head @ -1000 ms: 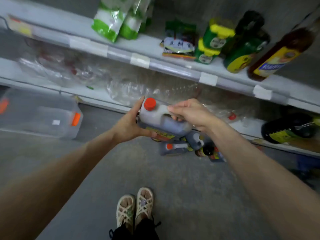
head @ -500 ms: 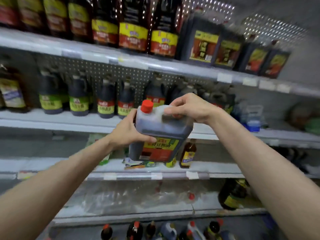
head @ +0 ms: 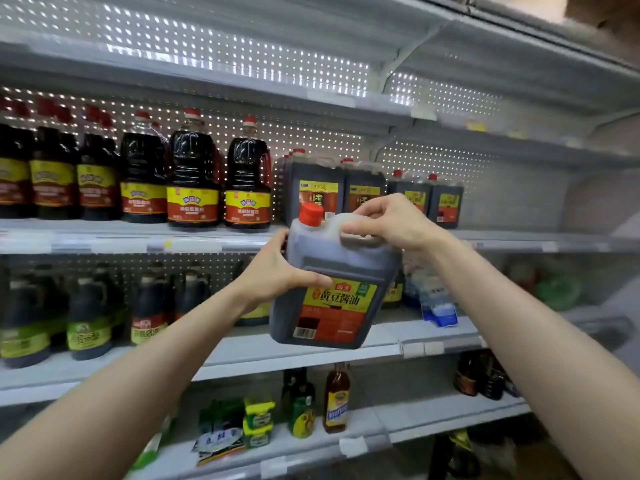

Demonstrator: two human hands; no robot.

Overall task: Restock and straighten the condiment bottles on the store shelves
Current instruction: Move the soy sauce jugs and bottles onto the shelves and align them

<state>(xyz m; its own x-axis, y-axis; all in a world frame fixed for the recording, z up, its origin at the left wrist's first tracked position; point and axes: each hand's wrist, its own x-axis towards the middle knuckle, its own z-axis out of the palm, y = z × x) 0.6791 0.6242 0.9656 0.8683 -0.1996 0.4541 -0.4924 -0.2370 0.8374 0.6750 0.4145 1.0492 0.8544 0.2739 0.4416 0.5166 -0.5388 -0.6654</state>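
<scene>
I hold a square dark soy sauce jug (head: 332, 296) with a red cap and a yellow-and-red label in mid-air in front of the shelves. My left hand (head: 277, 271) grips its left side, thumb across the front. My right hand (head: 391, 220) curls round the handle on top. Behind it, on the upper shelf (head: 138, 237), stand several similar square jugs (head: 363, 192), with bare shelf to their right. Round dark bottles (head: 194, 181) with red caps fill the left of that shelf.
The middle shelf (head: 311, 344) carries dark bottles with green and red labels (head: 90, 320) on the left and blue-white bags (head: 436, 299) on the right. The lower shelf (head: 415, 424) holds a brown bottle (head: 336, 400), green bottles and packets. Perforated back panels line the unit.
I have lifted the jug from near the floor up to shelf height, and my view has risen from the bottom shelves to the upper ones. Both hands keep their hold.
</scene>
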